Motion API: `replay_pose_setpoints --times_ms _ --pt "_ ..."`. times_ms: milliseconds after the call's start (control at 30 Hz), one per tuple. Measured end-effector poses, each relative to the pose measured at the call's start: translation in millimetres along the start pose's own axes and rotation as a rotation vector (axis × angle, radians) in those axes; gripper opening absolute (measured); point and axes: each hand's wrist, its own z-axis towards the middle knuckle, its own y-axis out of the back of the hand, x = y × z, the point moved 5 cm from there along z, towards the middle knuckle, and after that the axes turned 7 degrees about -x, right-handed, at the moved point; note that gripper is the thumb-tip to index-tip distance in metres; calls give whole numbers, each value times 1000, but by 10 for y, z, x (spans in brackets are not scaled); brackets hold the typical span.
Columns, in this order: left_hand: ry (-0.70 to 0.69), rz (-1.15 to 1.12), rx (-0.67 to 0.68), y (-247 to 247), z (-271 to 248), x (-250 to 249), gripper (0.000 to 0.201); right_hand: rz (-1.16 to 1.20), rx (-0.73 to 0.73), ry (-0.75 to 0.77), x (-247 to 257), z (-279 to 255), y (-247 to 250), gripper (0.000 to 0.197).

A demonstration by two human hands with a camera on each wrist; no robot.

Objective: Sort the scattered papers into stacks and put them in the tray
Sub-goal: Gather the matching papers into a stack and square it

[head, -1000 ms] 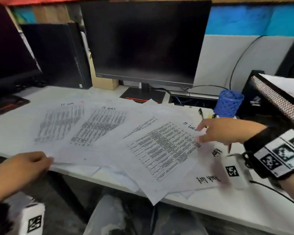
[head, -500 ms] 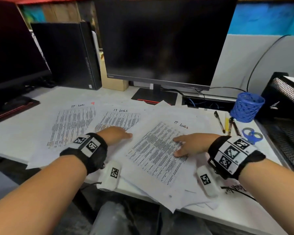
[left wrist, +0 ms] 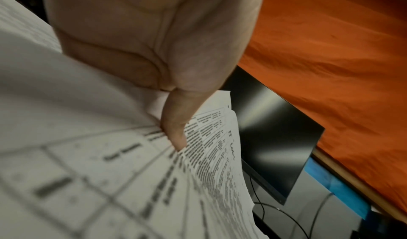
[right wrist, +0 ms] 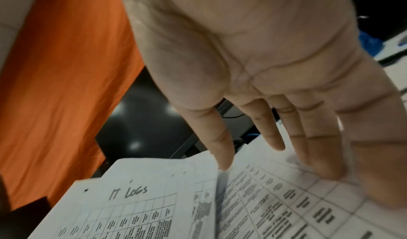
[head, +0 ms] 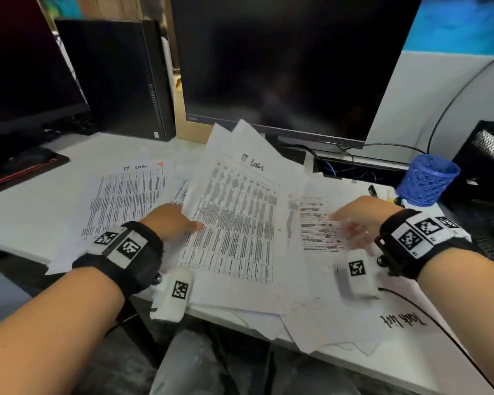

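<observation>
Desk, white flat top (head: 26, 195), carries 2 black monitors: big one (head: 283, 67) centre, 2nd (head: 17, 67) at far left, w/ black upright PC case (head: 117, 78) between them. Black mesh metal tray (head: 488, 155) sits at right edge, well apart from both hands. Scattered white printed papers (head: 320, 312) overlap across desk front, some hanging over near edge; count unclear. Left hand (head: 171, 220) pinches a lifted sheaf of table-printed sheets (head: 234, 212), thumb (left wrist: 176, 129) on top, far end tilted up off desk; handwritten "IT LOGS" on top sheet. Flat sheet (head: 126, 201) just left of that hand reads "IT LOG". Right hand (head: 360, 218) has fingers (right wrist: 273, 135) straight and spread, tips touching printed page (head: 317, 223) lying on desk, gripping nothing. Sheet at near right (head: 402, 320) reads "Task list", upside down to the head cam. Blue mesh plastic pen cup (head: 428, 178), 1 off, stands beside tray.
</observation>
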Motion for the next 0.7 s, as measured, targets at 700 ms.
replay_pose_setpoints --times_ms 700 --pt "70 217 4 15 77 224 46 -777 -179 336 367 33 -184 40"
